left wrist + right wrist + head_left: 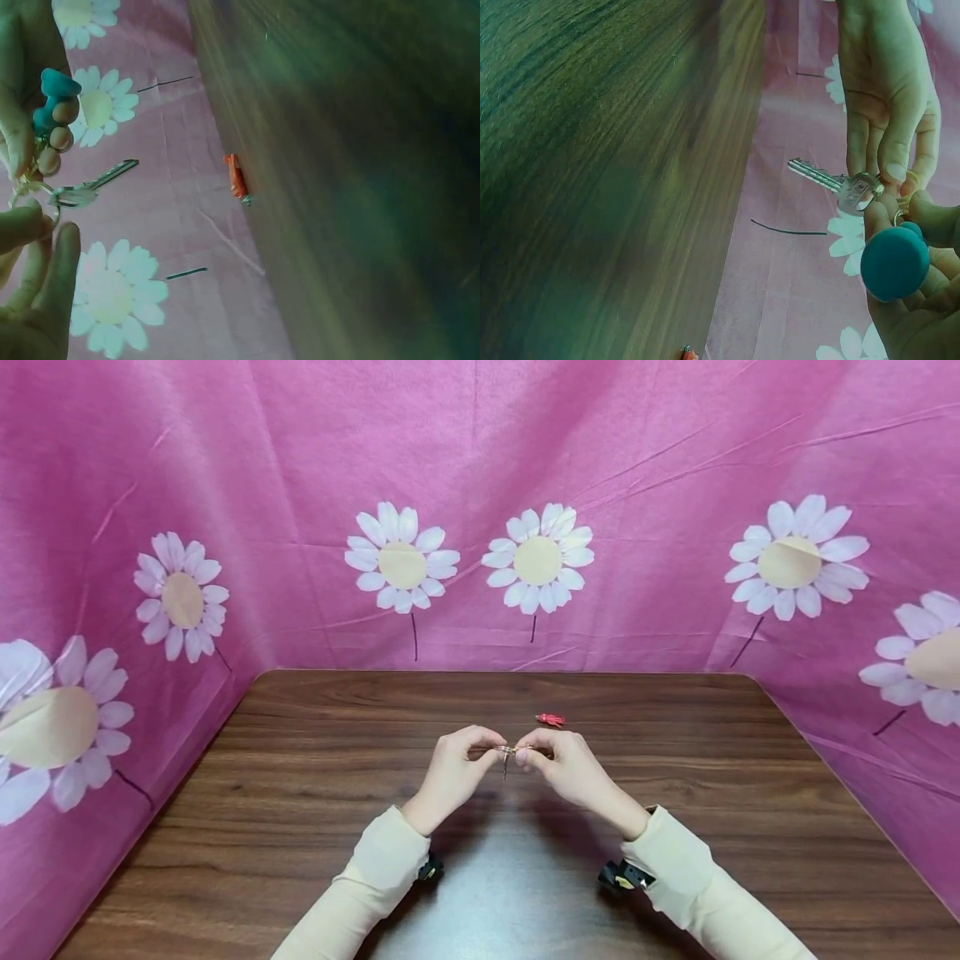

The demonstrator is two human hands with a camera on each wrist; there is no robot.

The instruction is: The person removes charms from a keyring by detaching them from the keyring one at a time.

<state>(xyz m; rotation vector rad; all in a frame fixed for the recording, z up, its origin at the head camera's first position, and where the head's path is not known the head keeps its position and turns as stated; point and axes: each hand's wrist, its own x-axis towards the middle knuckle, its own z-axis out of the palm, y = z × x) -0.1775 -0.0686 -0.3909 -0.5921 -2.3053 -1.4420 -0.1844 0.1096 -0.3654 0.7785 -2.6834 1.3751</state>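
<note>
Above the table, my left hand (455,768) pinches a metal key ring (58,217) between thumb and finger. A silver key (821,176) hangs from the ring, its blade pointing away from the fingers. Close against it on the other side, my right hand (576,768) pinches the gold-coloured fitting of a teal keychain charm (895,262). That charm, rounded at its end, sticks out by the right fingers in both wrist views. Whether the fitting is joined to the ring, I cannot tell, since fingertips cover the spot.
A small red charm (551,720) with a metal end lies on the brown wood-grain table (337,718), just beyond the right hand. Pink cloth (465,435) printed with white daisies hangs behind and along both sides of the table.
</note>
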